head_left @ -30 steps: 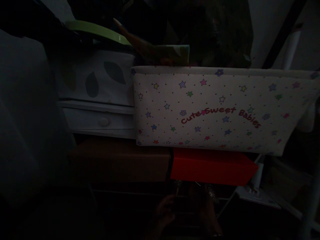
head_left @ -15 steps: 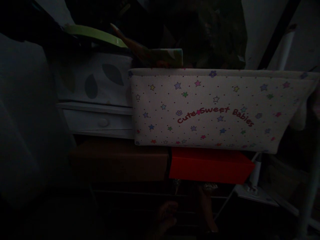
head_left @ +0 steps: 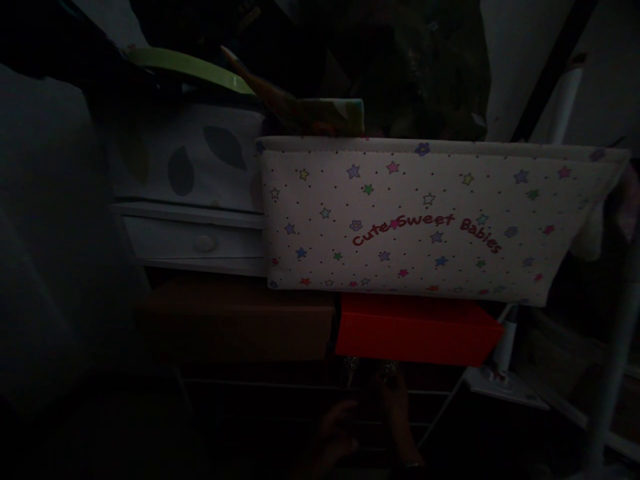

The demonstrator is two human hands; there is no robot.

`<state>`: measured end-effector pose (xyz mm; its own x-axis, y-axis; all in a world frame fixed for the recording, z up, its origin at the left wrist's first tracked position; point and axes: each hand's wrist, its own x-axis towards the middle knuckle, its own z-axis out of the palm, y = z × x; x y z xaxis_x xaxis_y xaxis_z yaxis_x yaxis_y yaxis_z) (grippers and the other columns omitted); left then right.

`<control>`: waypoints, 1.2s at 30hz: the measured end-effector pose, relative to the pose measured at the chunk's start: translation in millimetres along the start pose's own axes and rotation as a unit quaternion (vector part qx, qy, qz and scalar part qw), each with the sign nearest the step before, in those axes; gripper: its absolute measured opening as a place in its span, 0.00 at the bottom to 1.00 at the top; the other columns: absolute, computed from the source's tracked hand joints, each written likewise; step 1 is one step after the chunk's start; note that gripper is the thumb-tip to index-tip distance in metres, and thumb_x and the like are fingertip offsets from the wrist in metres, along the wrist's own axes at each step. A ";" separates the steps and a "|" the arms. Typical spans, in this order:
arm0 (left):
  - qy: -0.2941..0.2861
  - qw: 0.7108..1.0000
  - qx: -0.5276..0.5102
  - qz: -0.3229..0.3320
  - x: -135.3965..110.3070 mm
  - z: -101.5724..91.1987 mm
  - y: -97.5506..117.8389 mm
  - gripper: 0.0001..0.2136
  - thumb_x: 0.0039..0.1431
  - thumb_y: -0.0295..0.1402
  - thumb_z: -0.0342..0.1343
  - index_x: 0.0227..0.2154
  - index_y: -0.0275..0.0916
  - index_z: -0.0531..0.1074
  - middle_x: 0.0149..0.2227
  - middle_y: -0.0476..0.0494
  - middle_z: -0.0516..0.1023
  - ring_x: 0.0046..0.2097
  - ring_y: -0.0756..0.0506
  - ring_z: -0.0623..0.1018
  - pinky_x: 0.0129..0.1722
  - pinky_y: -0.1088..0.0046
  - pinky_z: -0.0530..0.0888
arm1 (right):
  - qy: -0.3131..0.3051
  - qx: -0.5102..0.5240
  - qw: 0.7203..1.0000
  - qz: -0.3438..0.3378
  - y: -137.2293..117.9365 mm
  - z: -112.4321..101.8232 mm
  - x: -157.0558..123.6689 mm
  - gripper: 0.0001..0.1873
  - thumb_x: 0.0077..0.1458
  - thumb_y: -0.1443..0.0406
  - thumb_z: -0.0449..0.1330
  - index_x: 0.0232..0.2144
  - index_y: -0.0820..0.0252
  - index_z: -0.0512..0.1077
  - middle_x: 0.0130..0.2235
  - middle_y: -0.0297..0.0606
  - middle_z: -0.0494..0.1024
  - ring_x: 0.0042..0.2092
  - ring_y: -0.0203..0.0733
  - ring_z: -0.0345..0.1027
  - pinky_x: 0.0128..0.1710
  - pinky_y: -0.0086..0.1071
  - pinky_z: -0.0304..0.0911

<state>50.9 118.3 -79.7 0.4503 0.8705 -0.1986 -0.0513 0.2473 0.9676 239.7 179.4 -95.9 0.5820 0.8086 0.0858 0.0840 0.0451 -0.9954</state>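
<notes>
In the dark lower part of the head view, my right hand [head_left: 395,397] reaches up to a shelf, its fingers closed at a glittery shoe [head_left: 389,366]. Only the sparkling part of that shoe shows; the rest is lost in shadow. A second glittery shoe [head_left: 351,365], with a thin part like a heel below it, stands just to its left. Lower and to the left, my left hand [head_left: 339,427] is held with thumb and fingers apart, and I see nothing in it. Both hands are below the red box [head_left: 417,330].
A brown box [head_left: 240,327] sits beside the red one on the rack [head_left: 250,383]. Above are a star-printed fabric bin [head_left: 410,200], a white drawer [head_left: 200,239] and a leaf-patterned box [head_left: 195,157]. White poles [head_left: 613,367] stand at the right.
My right hand has moved left with the glittery shoe, bringing it closer to the other one. My left hand has barely moved. The view has shifted slightly.
</notes>
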 end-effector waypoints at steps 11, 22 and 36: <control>-0.071 0.989 -0.115 0.053 14.8 10.3 1.6 0.41 0.39 0.24 0.58 0.62 0.43 0.57 0.68 0.45 0.55 0.69 0.38 0.54 0.67 0.56 0.52 | -0.068 -0.057 0.996 -0.009 -13.5 14.6 -19.3 0.24 0.40 0.51 0.62 0.37 0.59 0.66 0.37 0.43 0.79 0.38 0.50 0.74 0.40 0.41 0.67; -0.099 0.990 -0.086 0.053 21.2 6.5 -7.0 0.41 0.41 0.23 0.58 0.62 0.49 0.56 0.70 0.53 0.50 0.70 0.36 0.49 0.66 0.52 0.55 | -0.086 -0.074 0.993 -0.028 -7.1 12.8 -15.1 0.23 0.43 0.52 0.60 0.40 0.58 0.65 0.42 0.47 0.79 0.42 0.51 0.73 0.43 0.42 0.67; -0.052 0.987 -0.136 0.072 25.6 0.9 -13.1 0.39 0.35 0.26 0.60 0.58 0.45 0.65 0.65 0.46 0.64 0.67 0.37 0.59 0.63 0.58 0.59 | -0.016 -0.077 0.996 -0.052 -4.2 9.1 -15.3 0.26 0.36 0.54 0.63 0.38 0.62 0.69 0.44 0.53 0.77 0.47 0.58 0.70 0.49 0.48 0.64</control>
<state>63.9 137.0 -97.3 0.5092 0.8601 -0.0305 -0.3535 0.2413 0.9038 223.1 172.2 -93.4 0.5383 0.8222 0.1849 0.2674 0.0414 -0.9627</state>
